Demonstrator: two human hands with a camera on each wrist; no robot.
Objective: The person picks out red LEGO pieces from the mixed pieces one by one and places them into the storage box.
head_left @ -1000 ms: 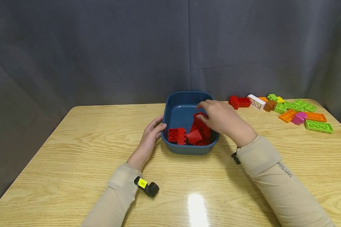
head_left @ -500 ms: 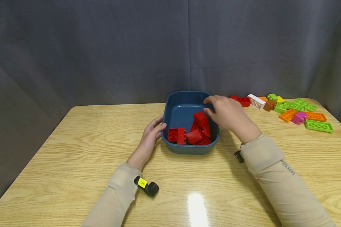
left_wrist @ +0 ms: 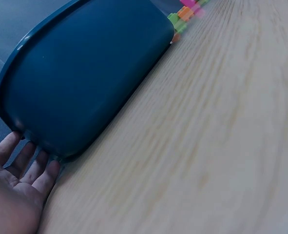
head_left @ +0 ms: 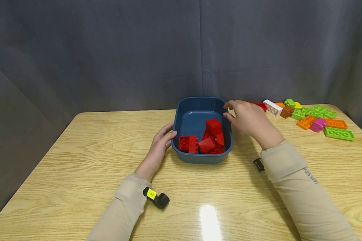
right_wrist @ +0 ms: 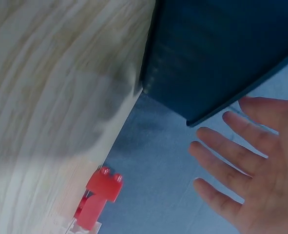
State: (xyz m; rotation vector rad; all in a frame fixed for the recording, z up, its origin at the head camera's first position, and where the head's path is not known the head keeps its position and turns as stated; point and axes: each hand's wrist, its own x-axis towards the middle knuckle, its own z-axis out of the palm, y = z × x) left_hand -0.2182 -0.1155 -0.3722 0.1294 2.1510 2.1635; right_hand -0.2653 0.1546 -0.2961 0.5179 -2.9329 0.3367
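Several red toy bricks (head_left: 213, 126) lie in the near part of a dark blue rectangular bin (head_left: 184, 159), which stands on the table. My left hand (head_left: 160, 144) touches the bin's left side, its thumb at the rim. In the left wrist view the fingers (left_wrist: 36, 168) rest rather straight against the outer wall. My right hand (head_left: 248, 118) hovers at the bin's right rim and holds nothing. The right wrist view shows its fingers (right_wrist: 234, 151) spread loosely beside the bin wall (right_wrist: 197, 58).
Beyond my right hand lie red bricks (head_left: 260, 106), partly hidden by it, and a white brick (head_left: 272, 108). Farther right are green, orange, brown, yellow and magenta (head_left: 318, 125) bricks. A grey curtain (head_left: 138, 60) hangs behind the wooden table (head_left: 87, 160).
My right hand has moved right from above the red bricks, out to the bin's right rim, leaving them in the bin. The left hand and the bin have stayed in place.
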